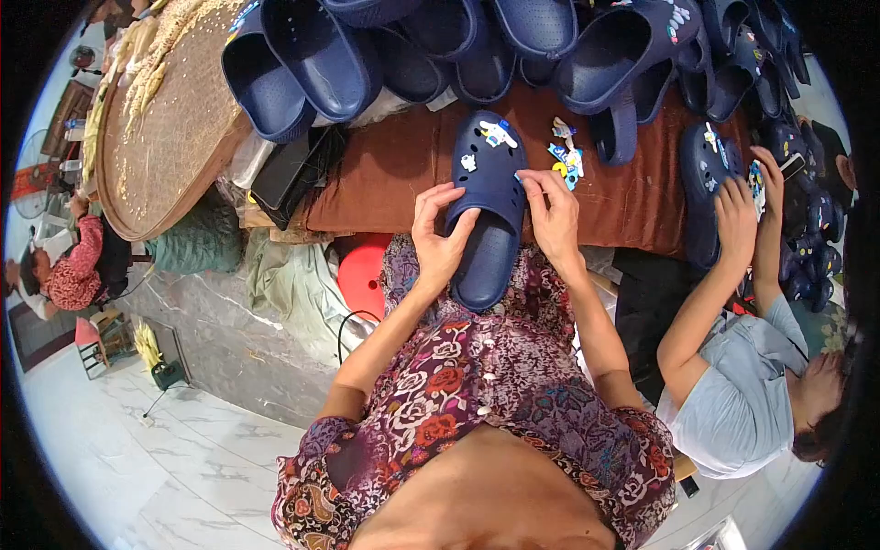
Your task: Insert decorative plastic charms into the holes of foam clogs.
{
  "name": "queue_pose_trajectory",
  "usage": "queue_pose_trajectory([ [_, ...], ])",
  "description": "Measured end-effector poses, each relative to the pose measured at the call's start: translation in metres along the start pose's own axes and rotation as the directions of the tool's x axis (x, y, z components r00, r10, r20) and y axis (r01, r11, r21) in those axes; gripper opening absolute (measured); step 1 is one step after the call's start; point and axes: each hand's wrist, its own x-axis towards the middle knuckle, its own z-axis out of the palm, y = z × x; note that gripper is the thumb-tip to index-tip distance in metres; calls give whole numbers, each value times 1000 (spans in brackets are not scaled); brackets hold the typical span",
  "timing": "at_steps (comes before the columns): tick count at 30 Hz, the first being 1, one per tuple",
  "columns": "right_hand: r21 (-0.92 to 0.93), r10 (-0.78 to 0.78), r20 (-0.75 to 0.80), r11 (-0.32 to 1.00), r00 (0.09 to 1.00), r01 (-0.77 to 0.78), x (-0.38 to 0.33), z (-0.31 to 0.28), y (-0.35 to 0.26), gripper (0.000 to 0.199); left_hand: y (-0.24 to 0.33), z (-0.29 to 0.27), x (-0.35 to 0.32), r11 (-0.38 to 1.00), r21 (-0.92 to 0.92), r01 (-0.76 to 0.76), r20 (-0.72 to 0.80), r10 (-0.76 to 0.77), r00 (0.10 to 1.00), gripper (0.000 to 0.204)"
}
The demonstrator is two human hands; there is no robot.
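Note:
A dark blue foam clog (488,261) lies in front of me, toe pointing away, its heel end hanging over the table's near edge. My left hand (438,234) grips its left side, thumb on the rim of the opening. At the right edge of the toe part, my right hand (552,218) pinches a small light-blue charm, mostly hidden by the fingertips. Two charms sit on the holed upper: a white and blue figure (498,134) near the toe and a small white figure (469,162) at the left. Right of the clog lies a small pile of colourful charms (566,156).
Several more blue clogs (323,64) crowd the far side of the brown-covered table (376,174). To the right, a co-worker (733,385) handles another blue clog (701,197). A large round woven tray (170,119) stands at the far left, beside a black box (291,179).

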Motion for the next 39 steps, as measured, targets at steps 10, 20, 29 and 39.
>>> queue_pose_trajectory([
  [10, 501, 286, 287, 769, 914, -398, -3, -6, 25, 23, 22, -5, 9, 999, 5, 37, 52, -38, 998, 45],
  [20, 543, 279, 234, 757, 931, -363, 2, 5, 25, 19, 18, -3, 15, 998, 61, 31, 71, -35, 997, 48],
  [29, 508, 254, 320, 767, 913, -392, 3, -3, 26, 19, 23, -3, 18, 997, 56, 45, 82, -50, 995, 50],
  [39, 416, 318, 456, 749, 831, -515, 21, -8, 36, 16, 19, 2, 17, 996, 85, 20, 60, -25, 998, 51],
])
